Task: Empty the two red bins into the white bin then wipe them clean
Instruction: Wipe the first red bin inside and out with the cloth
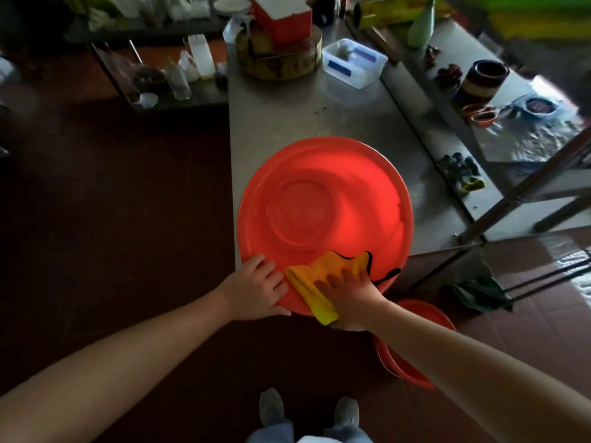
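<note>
A person standing at the near end of a steel table wipes the inside of a large red bin, which sits upright at the table's near edge with its rim slightly overhanging towards them. The left hand grips the bin's near rim, fingers curled over the top and thumb along the outer edge. The right hand, fingers straight and spread, presses a yellow cloth flat against the bin's inner wall just inside the same rim; the cloth, edged in black, is folded over the lip beside the left hand. The bin's inside shows nothing but the cloth. A second red bin stands on the tiled floor beside the table's corner, partly hidden under the right forearm, so its contents cannot be made out. Farther along the table are a round wooden chopping block and a clear plastic tub; orange-handled scissors lie on the adjoining counter to the right. The person's grey shoes show at the bottom of the view.
</note>
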